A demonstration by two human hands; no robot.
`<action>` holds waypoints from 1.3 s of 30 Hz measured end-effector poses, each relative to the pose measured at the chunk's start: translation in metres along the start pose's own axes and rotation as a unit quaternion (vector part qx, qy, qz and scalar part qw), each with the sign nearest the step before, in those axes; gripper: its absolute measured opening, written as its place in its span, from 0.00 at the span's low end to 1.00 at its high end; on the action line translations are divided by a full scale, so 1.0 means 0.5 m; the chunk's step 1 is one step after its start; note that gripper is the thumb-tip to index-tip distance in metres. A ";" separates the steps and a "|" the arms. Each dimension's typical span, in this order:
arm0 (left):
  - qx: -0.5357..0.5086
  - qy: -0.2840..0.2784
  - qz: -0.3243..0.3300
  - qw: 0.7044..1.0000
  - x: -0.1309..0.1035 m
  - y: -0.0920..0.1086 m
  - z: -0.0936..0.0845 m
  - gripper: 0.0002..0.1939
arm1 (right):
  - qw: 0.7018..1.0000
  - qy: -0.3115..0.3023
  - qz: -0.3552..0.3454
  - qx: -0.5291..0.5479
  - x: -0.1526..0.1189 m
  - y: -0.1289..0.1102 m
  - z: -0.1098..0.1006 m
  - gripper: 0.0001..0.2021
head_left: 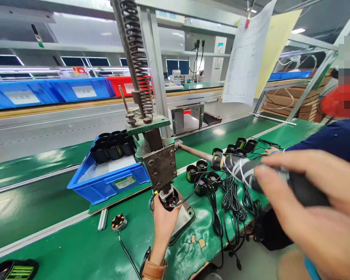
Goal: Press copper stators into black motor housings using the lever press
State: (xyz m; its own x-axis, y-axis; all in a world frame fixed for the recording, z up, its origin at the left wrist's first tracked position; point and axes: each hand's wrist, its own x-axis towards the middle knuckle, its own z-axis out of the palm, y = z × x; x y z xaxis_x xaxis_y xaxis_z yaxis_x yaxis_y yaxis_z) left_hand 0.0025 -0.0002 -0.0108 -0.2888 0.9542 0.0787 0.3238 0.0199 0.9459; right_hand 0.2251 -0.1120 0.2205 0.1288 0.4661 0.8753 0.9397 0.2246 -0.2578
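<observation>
Under the ram of a hand press [159,163], my left hand [165,219] is closed around a black round housing [170,200] with copper windings and a cable inside. The housing sits on the press base [182,221]. My right hand [306,194], large and blurred in the foreground, wraps round the black taped handle [245,171] of the press lever [195,151]. A loose stator with copper coils [119,222] lies on the green table left of the press, its cable running toward the front edge.
A blue bin [111,182] holding several black housings stands behind left. Right of the press are several cabled housings [201,184] and coiled cables [233,202]. A co-worker's sleeve [329,140] and hand are at the right. Paper sheets [247,58] hang above.
</observation>
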 end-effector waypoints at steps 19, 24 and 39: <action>0.012 -0.011 0.029 0.999 -0.067 0.023 0.039 0.38 | 0.870 -0.272 0.410 -0.047 -0.503 0.168 0.361 0.24; -0.063 -0.106 0.063 0.990 -0.053 0.014 0.111 0.38 | 0.878 -0.221 0.405 -0.124 -0.473 0.212 0.373 0.24; -0.021 -0.182 0.111 0.977 -0.092 -0.095 0.294 0.35 | 0.824 -0.309 0.413 -0.235 -0.465 0.296 0.370 0.29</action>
State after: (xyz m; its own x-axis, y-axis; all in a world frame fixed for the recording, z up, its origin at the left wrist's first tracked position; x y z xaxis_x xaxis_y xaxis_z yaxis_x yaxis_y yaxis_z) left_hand 0.1329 -0.0013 -0.1057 0.1260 0.9767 0.1739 0.3033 -0.2048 0.9306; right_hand 0.2755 -0.0287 -0.0969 0.7365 0.6731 0.0677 0.6498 -0.6760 -0.3476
